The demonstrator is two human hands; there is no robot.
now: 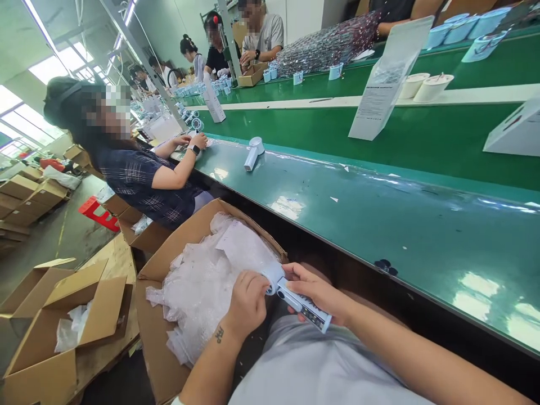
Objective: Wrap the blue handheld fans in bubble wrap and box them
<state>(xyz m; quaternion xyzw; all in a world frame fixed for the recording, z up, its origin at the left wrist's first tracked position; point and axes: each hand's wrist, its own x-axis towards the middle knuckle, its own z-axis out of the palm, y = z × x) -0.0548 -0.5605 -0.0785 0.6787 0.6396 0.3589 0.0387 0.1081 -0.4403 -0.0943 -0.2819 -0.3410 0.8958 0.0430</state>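
A light blue handheld fan [304, 308] is held over my lap, at the edge of the open carton. My right hand [314, 287] is wrapped round its handle, which shows a dark inset strip and points down to the right. Curled fingers of my left hand [248, 298] press against the fan's round head; their tips are partly hidden. Just behind the head, crumpled clear plastic bags [198, 292] fill the cardboard carton [147, 326], with a white sheet-like piece on top.
Along the green workbench [337, 214] lies another light blue fan [253, 153]. White boxes [379, 95] and paper cups [433, 87] stand on the conveyor. A co-worker [135, 163] sits at the left; several more people work behind. Open cartons [63, 326] lie on the floor at left.
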